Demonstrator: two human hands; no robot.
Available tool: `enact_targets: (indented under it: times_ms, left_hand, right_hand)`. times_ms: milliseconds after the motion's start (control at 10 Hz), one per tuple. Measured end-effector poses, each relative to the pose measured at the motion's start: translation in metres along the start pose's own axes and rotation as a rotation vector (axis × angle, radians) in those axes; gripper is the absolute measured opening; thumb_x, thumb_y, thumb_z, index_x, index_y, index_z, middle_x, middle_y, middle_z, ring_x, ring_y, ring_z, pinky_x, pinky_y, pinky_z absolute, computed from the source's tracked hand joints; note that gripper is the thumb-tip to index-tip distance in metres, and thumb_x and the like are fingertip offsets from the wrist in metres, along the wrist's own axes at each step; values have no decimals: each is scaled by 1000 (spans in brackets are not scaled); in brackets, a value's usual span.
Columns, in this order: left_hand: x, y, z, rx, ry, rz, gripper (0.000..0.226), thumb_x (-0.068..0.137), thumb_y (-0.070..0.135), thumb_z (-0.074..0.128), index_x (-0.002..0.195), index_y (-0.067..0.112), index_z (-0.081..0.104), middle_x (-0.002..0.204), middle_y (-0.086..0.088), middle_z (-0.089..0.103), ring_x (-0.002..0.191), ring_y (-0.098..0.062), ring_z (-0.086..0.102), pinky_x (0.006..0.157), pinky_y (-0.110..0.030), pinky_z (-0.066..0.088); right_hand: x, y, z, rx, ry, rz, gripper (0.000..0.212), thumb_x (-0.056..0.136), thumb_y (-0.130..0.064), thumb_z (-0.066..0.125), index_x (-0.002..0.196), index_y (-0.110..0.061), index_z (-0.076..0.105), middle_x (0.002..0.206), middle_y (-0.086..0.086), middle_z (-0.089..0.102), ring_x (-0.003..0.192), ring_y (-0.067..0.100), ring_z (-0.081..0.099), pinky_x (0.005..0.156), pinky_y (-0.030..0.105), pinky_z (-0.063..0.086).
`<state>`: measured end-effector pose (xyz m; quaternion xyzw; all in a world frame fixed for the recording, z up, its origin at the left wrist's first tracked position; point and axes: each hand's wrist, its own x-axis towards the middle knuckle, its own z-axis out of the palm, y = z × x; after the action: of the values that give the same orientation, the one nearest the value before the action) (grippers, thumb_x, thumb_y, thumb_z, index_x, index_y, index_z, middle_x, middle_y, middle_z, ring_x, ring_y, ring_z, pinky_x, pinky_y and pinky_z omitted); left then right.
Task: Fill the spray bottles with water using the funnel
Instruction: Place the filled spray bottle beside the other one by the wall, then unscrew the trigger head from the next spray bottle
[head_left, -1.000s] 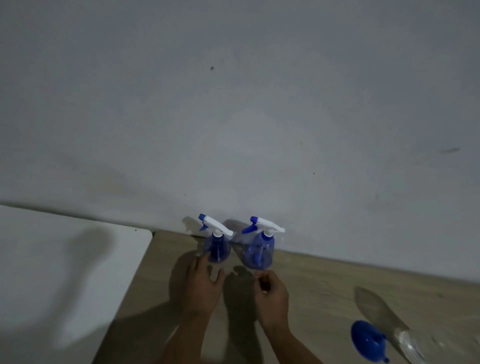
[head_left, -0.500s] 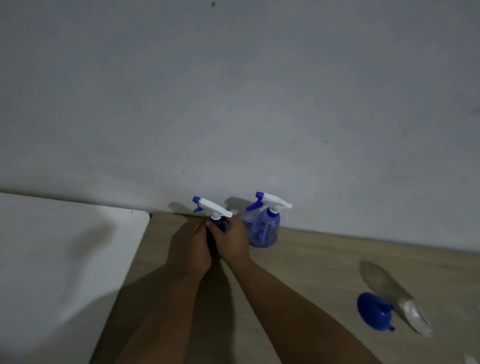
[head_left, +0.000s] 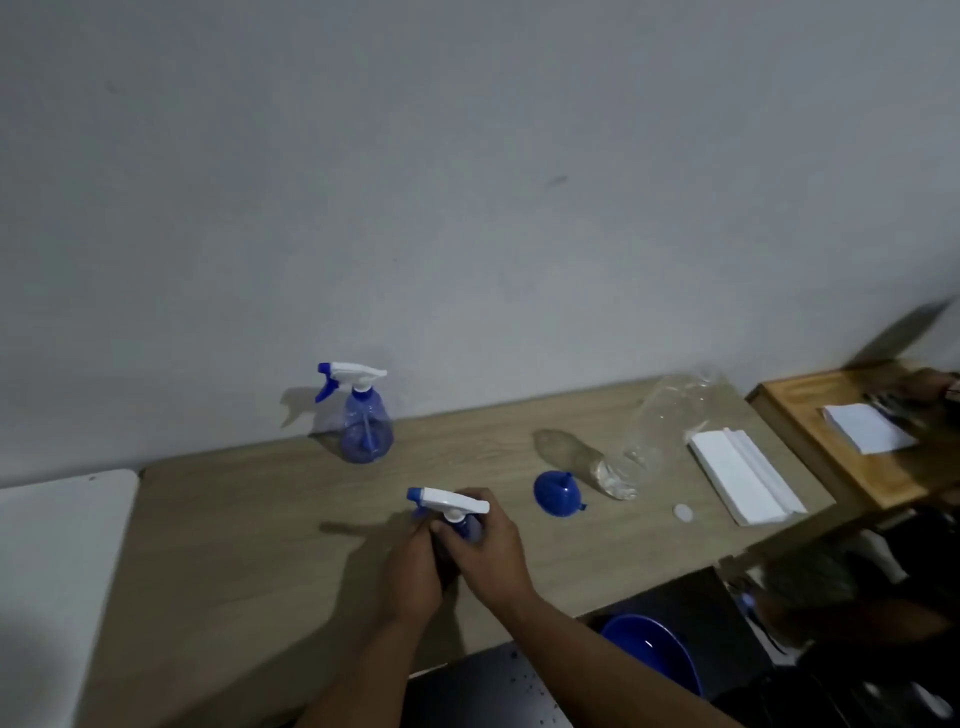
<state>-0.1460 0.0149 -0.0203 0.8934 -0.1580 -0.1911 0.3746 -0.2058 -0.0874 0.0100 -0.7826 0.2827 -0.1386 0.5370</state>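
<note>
You are standing over a long wooden counter (head_left: 249, 545) that is running along a grey wall (head_left: 467, 182). A white surface (head_left: 47, 571) is butting against its left end, and a wooden tray (head_left: 831, 467) holding a paper pad (head_left: 865, 428) is sitting past its right end. Below the front edge, a blue basin (head_left: 654, 647) is showing.

A clear bottle (head_left: 657, 431) is lying on its side at the right of the counter, its long axis running from the wall toward you, base nearest you. Just right of it a white folded cloth (head_left: 743, 475) is lying flat, with a small white cap (head_left: 683, 512) in front of the two.

One sprayer (head_left: 363, 421) is standing upright by the wall, its nozzle pointing left. You are holding the near sprayer (head_left: 449, 506) upright near the middle of the counter, well apart from the first, its white head also pointing left with the blue tip at the left end. Your left hand (head_left: 413, 571) is wrapping its body from the left, and your right hand (head_left: 491, 545) is curling round its neck just under the head, so most of the blue body is hidden.

The blue funnel (head_left: 558, 493) is resting on its wide mouth between your right hand and the clear bottle, spout pointing up and toward the wall.
</note>
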Motion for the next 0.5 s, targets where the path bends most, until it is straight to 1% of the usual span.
enact_targets:
  times_ms: [100, 200, 300, 400, 500]
  left_hand:
    - [-11, 41, 44, 34, -73, 68, 33, 95, 5, 61, 128, 9, 60, 121, -10, 67, 111, -28, 65, 91, -32, 51]
    - [-21, 75, 72, 17, -117, 136, 41, 94, 5, 62, 134, 12, 58, 129, -7, 64, 117, -24, 62, 95, -28, 47]
    - [-22, 99, 101, 58, -182, 141, 45, 91, 2, 62, 135, 12, 56, 133, -6, 61, 121, -23, 60, 97, -26, 45]
    - [-30, 124, 119, 75, -190, 123, 32, 91, 6, 63, 122, 15, 65, 118, -4, 68, 106, -20, 65, 83, -16, 44]
    - [-37, 142, 133, 117, -143, 109, 17, 93, 25, 62, 110, 29, 66, 99, 10, 67, 79, -3, 57, 59, -12, 34]
  right_hand:
    - [-9, 17, -55, 9, 58, 46, 24, 89, -18, 82, 105, -29, 67, 99, -21, 75, 92, -4, 71, 78, 15, 54]
    - [-10, 39, -101, 24, 108, 84, 25, 89, -17, 82, 108, -26, 69, 98, -20, 76, 94, -3, 72, 79, 14, 53]
    - [-6, 58, -138, 35, 109, 103, 25, 87, -19, 83, 110, -24, 72, 97, -18, 75, 95, 0, 72, 81, 19, 54]
    - [-6, 76, -163, 60, 79, 108, 29, 86, -19, 83, 111, -25, 69, 100, -12, 76, 97, 5, 74, 83, 24, 57]
    - [-6, 91, -178, 80, 52, 111, 35, 86, -23, 84, 114, -28, 62, 103, -16, 75, 99, 4, 73, 85, 24, 59]
